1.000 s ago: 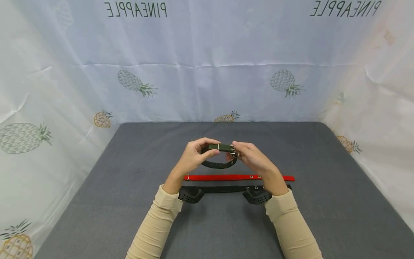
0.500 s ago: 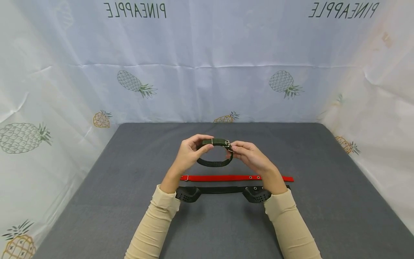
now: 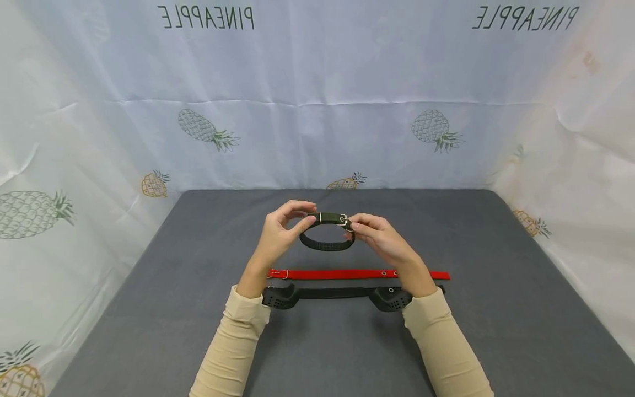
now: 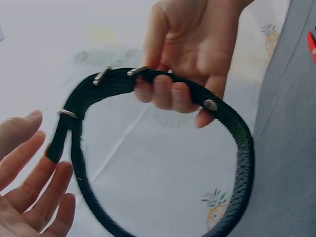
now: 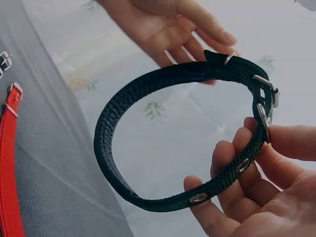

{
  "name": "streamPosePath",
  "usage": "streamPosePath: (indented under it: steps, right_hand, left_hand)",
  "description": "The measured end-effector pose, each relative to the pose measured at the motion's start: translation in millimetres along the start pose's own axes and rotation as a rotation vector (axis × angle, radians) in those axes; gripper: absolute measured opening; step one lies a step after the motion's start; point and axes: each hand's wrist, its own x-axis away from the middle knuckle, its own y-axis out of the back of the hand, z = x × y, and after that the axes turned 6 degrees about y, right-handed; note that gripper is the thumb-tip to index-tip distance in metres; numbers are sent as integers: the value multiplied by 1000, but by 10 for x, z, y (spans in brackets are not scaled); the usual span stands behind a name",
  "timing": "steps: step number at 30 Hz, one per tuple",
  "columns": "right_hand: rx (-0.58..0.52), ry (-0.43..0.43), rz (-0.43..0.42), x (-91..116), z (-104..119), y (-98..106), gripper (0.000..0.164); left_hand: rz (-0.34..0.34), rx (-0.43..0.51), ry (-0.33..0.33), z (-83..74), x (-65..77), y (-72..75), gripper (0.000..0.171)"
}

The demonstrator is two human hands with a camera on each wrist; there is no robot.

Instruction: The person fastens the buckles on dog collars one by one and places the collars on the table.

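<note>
A dark green collar [image 3: 327, 246], buckled into a ring, is held up above the table in the head view. My right hand [image 3: 384, 240] pinches it beside the metal buckle [image 5: 268, 89], the thumb on one side and curled fingers on the other. Eyelets show along the band in the right wrist view. My left hand [image 3: 280, 229] is at the strap's free end, its fingers spread and loosely bent. In the left wrist view those fingers [image 4: 29, 192] lie beside the strap tip without closing round it; whether they touch it I cannot tell.
A red collar [image 3: 337, 274] lies stretched out flat on the grey table [image 3: 332, 353]. Nearer to me a black collar [image 3: 332, 293] lies parallel to it, partly hidden by the wrist cameras. A white pineapple-print curtain [image 3: 317, 143] hangs behind and at both sides.
My left hand has moved left and loosened from the strap end. The collar has shifted slightly left and its ring shows rounder. My right hand keeps its pinch near the buckle.
</note>
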Motion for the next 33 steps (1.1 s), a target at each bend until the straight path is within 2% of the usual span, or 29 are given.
streamPosePath:
  steps: [7, 12, 17, 23, 28, 33]
  right_hand:
    - [64, -15, -19, -94, -68, -14, 15]
    - [109, -54, -59, -194, -125, -32, 16]
    - [168, -85, -98, -309, -202, -65, 24]
    - [283, -113, -131, -438, -311, -91, 27]
    - [405, -83, -119, -560, -399, -123, 27]
    - [468, -57, -114, -679, -458, -168, 24]
  left_hand:
    - [-86, -3, -1, 1, -6, 112, 22]
    - [-113, 14, -10, 11, -14, 163, 20]
    - [-126, 46, -31, 21, -14, 200, 20]
    - [-145, 70, -19, 6, -5, 241, 26]
    - [-152, 82, 12, -14, -5, 259, 22]
    - [-169, 105, 28, -25, -5, 274, 20]
